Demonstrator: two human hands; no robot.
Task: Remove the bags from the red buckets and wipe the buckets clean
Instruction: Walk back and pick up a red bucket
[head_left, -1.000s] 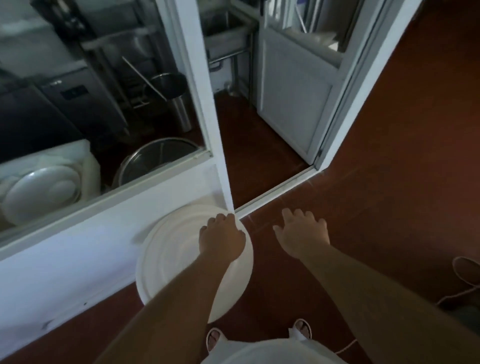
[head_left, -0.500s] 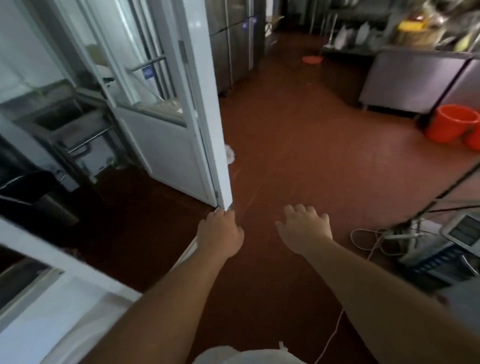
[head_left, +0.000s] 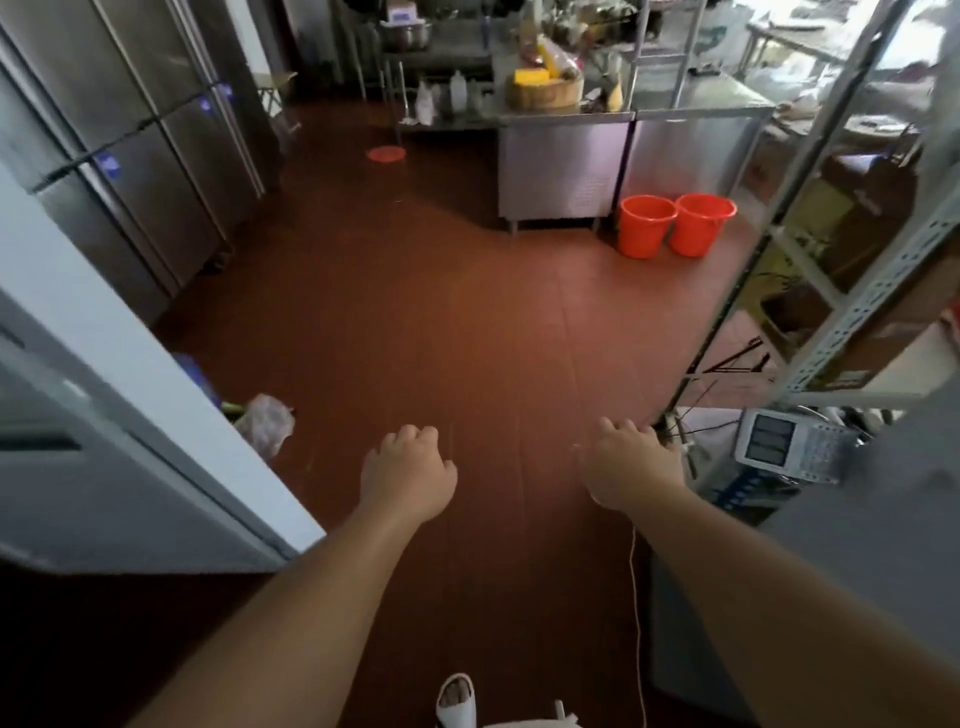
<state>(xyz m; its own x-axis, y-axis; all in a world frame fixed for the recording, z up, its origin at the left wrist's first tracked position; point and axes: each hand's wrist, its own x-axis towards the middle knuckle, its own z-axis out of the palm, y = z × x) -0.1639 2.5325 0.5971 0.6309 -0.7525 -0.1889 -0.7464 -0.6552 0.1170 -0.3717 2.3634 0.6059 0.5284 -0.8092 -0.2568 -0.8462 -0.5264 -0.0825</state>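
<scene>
Currently both hands, left (head_left: 408, 475) and right (head_left: 631, 470), hang loosely curled and empty; buckets (head_left: 675, 224) well apart. Cord (head_left: 636, 613) underfoot risks tripping.

view has swung off the doorway; two red buckets (head_left: 675, 224) now sit side by side ahead.

Two orange-red buckets (head_left: 647, 224) (head_left: 698, 222) stand on a reddish-brown tiled floor (head_left: 441, 338), on which a flat red disc (head_left: 385, 154) also lies farther back. The refrigerator doors (head_left: 130, 156) are dull silver steel with small blue labels (head_left: 108, 164), the cabinet (head_left: 563, 171) behind the buckets is brushed silver, and the door frame (head_left: 130, 374) at left is white. A yellow block (head_left: 531, 76) sits on a tan wooden chopping block (head_left: 543, 93); the sandal (head_left: 456, 701) at bottom is white.
</scene>
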